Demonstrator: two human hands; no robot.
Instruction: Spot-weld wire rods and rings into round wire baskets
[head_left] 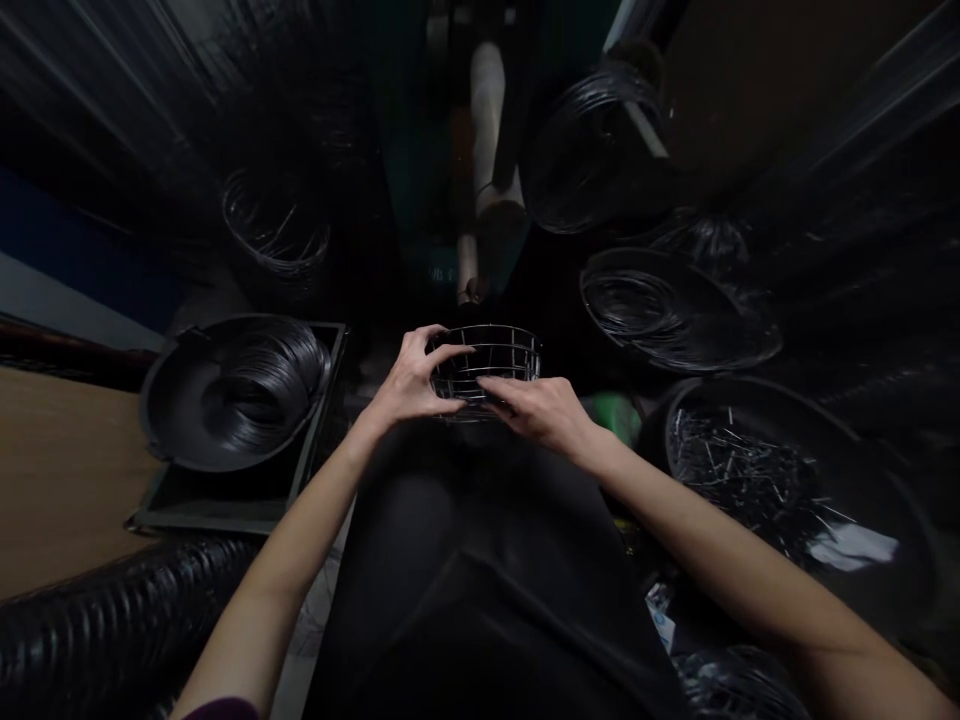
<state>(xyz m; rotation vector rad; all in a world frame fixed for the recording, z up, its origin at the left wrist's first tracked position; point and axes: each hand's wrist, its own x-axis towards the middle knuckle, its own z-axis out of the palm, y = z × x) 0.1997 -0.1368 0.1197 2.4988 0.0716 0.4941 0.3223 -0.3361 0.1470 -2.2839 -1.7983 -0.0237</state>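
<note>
A round wire basket (525, 350) of thin metal rings and uprights is held in front of my lap. My left hand (416, 380) grips its left side, the thumb low and the fingers over the upper rings. On the near right side, my right hand (536, 405) has its fingers pressed together against the lower wires. Whether those right fingers also hold a small wire piece is hidden. Just beyond the basket stands a dark machine with a pale cylindrical arm (489, 130) pointing down toward it.
A black basin (172, 400) with stacked wire rings (266, 375) sits on a metal-framed stand (217, 515) at left. To the right are a pan of wire rings (630, 300) and a large tub (885, 470) of short wire pieces (735, 455). Coiled rings (120, 610) lie lower left.
</note>
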